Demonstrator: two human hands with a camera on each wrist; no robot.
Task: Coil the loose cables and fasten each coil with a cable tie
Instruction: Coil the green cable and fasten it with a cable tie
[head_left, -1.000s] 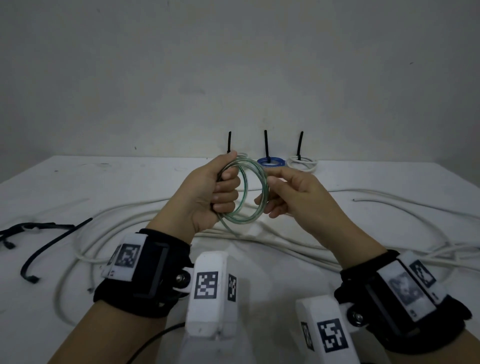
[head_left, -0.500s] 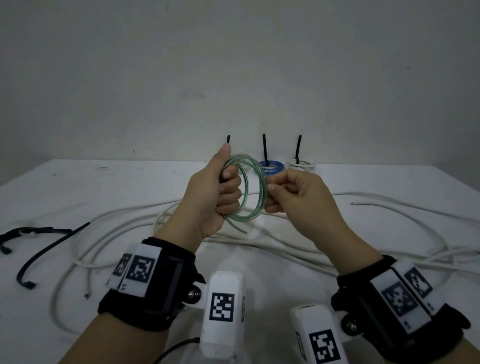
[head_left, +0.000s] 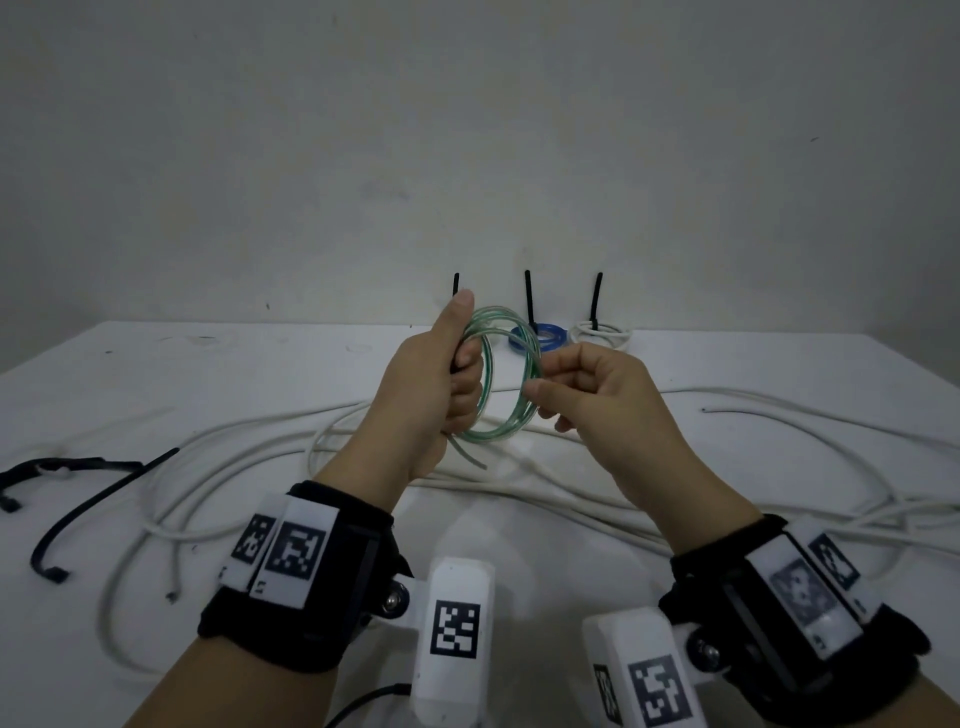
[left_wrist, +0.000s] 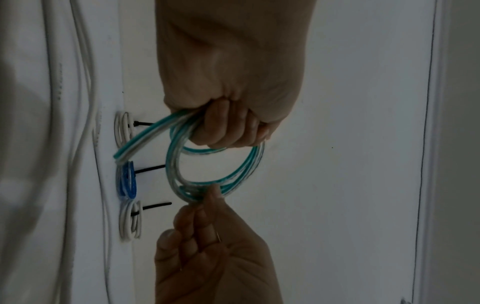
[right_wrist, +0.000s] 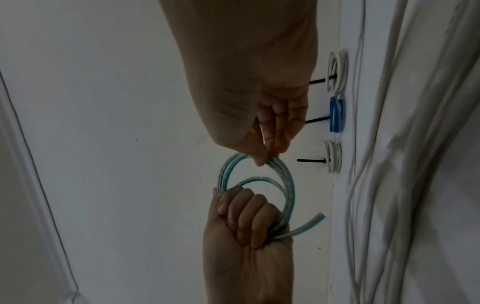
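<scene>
A: What has changed since a second ago?

B: Both hands have lifted a little and the right hand (head_left: 597, 395) has turned, so its thumb and forefinger now pinch the far side of the green cable coil (head_left: 506, 379) instead of resting open against it.

A: And the left hand (head_left: 441, 384)?

B: It is closed in a fist round one side of the coil, thumb up along the top. That fist bunches all the loops together, which I take to be the reason for it: it stops the springy cable from unwinding.

A: Where is the loose end?

B: A short tail (left_wrist: 135, 144) pokes out just below the fist, toward the table (head_left: 156, 374). The rest of the coil stands upright between the two hands, held in the air.

A: Why the pinch opposite the fist?

B: Probably to even out the loops, so the ring stays tidy before a tie goes on. No tie is on it yet.

A: Anything beyond the hands?

B: Three finished coils (head_left: 540, 335) sit past the coil, each with a black tie sticking up. Long white cables (head_left: 260, 467) lie loose under the wrists, and spare black ties (head_left: 88, 499) lie well off to the left of the fist.
</scene>
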